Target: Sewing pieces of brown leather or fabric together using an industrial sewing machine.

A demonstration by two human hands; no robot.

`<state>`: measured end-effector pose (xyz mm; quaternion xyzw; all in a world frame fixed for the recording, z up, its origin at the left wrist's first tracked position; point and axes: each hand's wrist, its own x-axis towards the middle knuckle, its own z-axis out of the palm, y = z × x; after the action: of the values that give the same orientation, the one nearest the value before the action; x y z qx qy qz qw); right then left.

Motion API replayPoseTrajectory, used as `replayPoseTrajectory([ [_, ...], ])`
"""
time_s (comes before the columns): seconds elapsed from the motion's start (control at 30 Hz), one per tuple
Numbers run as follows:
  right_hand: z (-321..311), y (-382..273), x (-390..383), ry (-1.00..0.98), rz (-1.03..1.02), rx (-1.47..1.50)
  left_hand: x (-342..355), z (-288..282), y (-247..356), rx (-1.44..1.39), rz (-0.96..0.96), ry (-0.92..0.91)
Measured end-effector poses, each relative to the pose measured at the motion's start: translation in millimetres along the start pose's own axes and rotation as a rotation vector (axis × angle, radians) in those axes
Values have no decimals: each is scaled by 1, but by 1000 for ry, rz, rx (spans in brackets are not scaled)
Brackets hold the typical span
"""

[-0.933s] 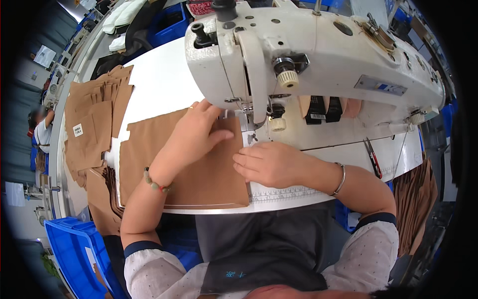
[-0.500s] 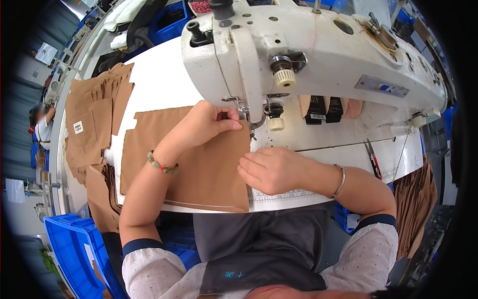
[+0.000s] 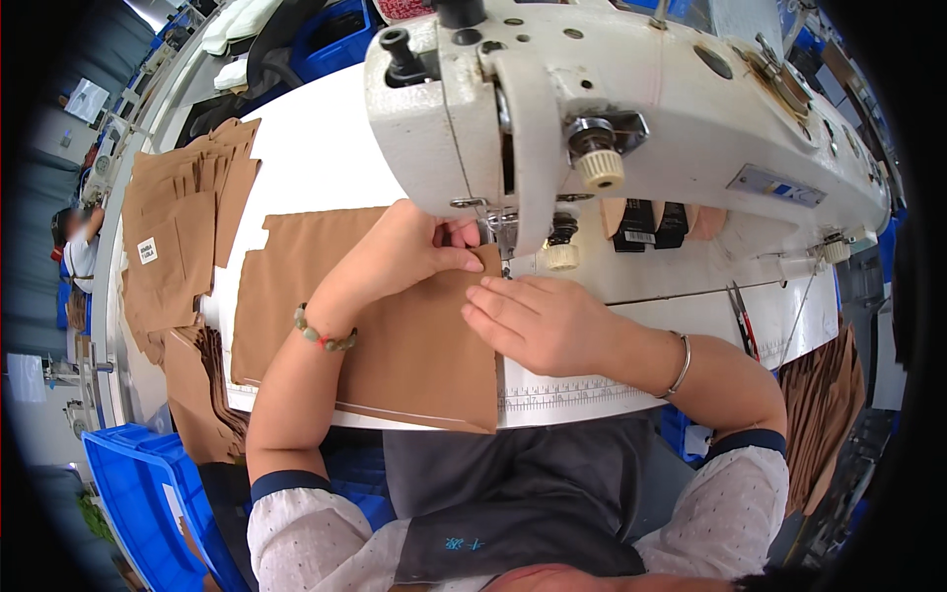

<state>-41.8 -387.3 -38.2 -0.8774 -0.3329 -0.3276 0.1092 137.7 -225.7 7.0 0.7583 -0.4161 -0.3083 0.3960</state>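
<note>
A brown fabric piece (image 3: 414,345) lies flat on the white sewing table, its far right corner beside the presser foot (image 3: 505,237) of a white sewing machine (image 3: 424,128). My left hand (image 3: 429,247) pinches that corner between thumb and fingers, just left of the needle area. Along the fabric's right edge, slightly nearer to me, my right hand (image 3: 543,324) presses its closed fingers onto the cloth. The right thumb is hidden beneath the hand. A pale line runs along the fabric's near edge.
Stacked brown cut pieces (image 3: 173,227) lie at the left, one bearing a white label. Black-handled red snips (image 3: 742,318) rest at the right, near more hanging brown pieces (image 3: 814,414). Dark labels (image 3: 651,225) sit under the machine arm. A blue crate (image 3: 148,493) stands lower left.
My right hand has slid away from me along the fabric's right edge, closer to the presser foot and my left hand. The left hand still pinches the corner. The view has shifted slightly.
</note>
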Motion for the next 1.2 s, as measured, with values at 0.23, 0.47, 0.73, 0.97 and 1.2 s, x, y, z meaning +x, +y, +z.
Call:
replayPoseTrajectory([
  [0.23, 4, 0, 1, 36, -5, 9, -6, 3, 2, 317, 207, 33],
  [0.47, 3, 3, 1, 61, -45, -31, -6, 5, -5, 346, 277, 115],
  [0.73, 0, 1, 1, 30, -39, -7, -4, 4, 3, 283, 116, 22],
  [0.97, 4, 4, 2, 29, 61, -52, -4, 7, 1, 324, 205, 53],
  [1.2, 3, 5, 2, 37, -2, -66, -4, 8, 0, 295, 204, 52],
])
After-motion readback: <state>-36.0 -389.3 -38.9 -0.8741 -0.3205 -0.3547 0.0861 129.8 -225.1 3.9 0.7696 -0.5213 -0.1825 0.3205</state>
